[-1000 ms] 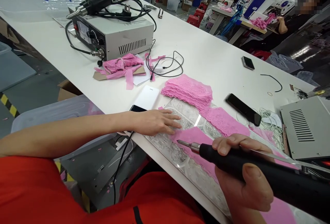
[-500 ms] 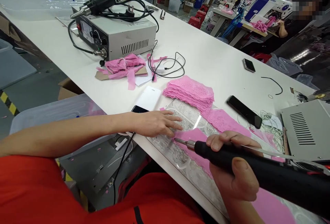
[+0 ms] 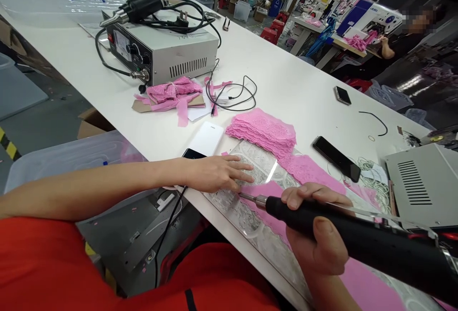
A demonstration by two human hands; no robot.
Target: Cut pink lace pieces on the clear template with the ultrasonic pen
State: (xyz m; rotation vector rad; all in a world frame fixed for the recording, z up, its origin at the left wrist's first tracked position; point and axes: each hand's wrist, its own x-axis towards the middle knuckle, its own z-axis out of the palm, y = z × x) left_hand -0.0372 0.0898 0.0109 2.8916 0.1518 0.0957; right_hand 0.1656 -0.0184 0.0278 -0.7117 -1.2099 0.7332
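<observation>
My left hand point(image 3: 218, 173) lies flat with fingers stretched out on a clear glass plate point(image 3: 257, 163) over white lace, its fingertips at the end of a pink lace strip point(image 3: 266, 191). My right hand point(image 3: 317, 239) is wrapped round a black hot-cutter handle point(image 3: 358, 244). The tool's metal tip point(image 3: 246, 197) touches the near end of the pink strip, close to my left fingertips. A stack of pink lace pieces point(image 3: 263, 129) lies just beyond the glass.
A grey control box point(image 3: 161, 51) with a second black tool and cables stands at the back left. Another grey box point(image 3: 418, 184) sits at right. Phones point(image 3: 336, 158) point(image 3: 342, 95), a white power bank point(image 3: 207, 138), a cable loop point(image 3: 231, 94) and pink scraps point(image 3: 168, 94) lie on the white table. A person works at far right.
My right hand has slid the cutter leftward, bringing its tip onto the end of the pink strip beside my left fingers. My left hand has stayed flat in place.
</observation>
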